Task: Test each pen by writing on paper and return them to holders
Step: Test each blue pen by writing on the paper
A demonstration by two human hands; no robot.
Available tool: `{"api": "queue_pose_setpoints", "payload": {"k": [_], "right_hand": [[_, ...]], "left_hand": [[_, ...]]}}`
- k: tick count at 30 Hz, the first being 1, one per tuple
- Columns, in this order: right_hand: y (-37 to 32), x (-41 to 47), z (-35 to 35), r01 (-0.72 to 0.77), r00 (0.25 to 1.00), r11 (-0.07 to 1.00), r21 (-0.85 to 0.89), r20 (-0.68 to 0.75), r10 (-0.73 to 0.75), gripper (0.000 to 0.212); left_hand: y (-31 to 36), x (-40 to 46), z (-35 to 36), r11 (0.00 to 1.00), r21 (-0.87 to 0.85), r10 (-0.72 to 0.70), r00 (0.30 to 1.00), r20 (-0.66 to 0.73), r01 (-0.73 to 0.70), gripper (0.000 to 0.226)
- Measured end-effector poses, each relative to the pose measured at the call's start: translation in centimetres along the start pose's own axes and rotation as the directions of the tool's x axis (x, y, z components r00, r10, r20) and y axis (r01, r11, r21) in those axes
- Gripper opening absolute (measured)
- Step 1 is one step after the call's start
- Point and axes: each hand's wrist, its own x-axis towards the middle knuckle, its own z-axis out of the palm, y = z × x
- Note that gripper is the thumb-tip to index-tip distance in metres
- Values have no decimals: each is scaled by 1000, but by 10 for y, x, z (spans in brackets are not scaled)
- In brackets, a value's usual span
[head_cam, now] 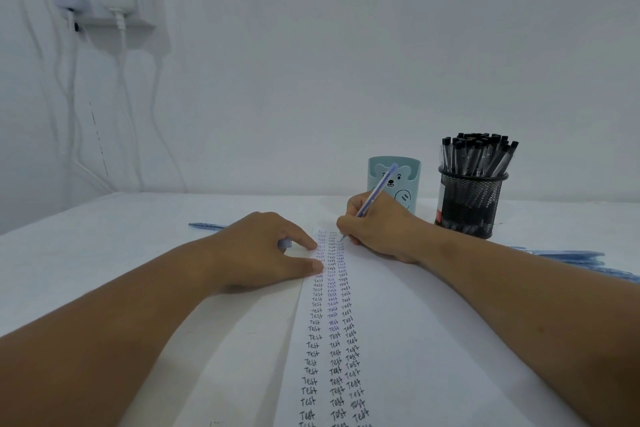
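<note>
From the head view, the writing step is in hand: the right hand [377,229] pinches a blue pen [375,196] with its tip on the paper [398,340] at the far end of the third column of "Test" words, while the left hand [263,250] presses the sheet's left edge with straight fingers, a small pale cap [284,243] seemingly tucked under it. Next, I judge, the pen wants capping and dropping into the teal holder [394,184] just behind the right hand, the mesh holder [471,201] beside it being packed with black pens; more blue pens [571,258] lie on the bench to the right.
</note>
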Motion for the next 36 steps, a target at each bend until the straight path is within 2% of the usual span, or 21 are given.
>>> {"api": "queue_pose_setpoints", "payload": {"k": [26, 29, 31, 33, 36], "right_hand": [[2, -1, 2, 45, 998, 999, -5, -44, -45, 26], [-2, -10, -1, 108, 991, 983, 152, -91, -95, 23], [-13, -15, -4, 129, 991, 911, 391, -77, -107, 24], [-26, -20, -8, 118, 992, 829, 546, -37, -117, 18], [-39, -25, -6, 142, 986, 792, 594, -12, -168, 15]], "left_hand": [[2, -2, 0, 1000, 22, -2, 1000, 13, 1, 39], [2, -3, 3, 1000, -18, -6, 1000, -29, 5, 30], [4, -3, 5, 972, -234, -44, 997, -64, 28, 15], [5, -2, 5, 920, -391, -52, 996, -78, 17, 9], [5, 1, 9, 929, -367, -16, 989, -145, -39, 9]]}}
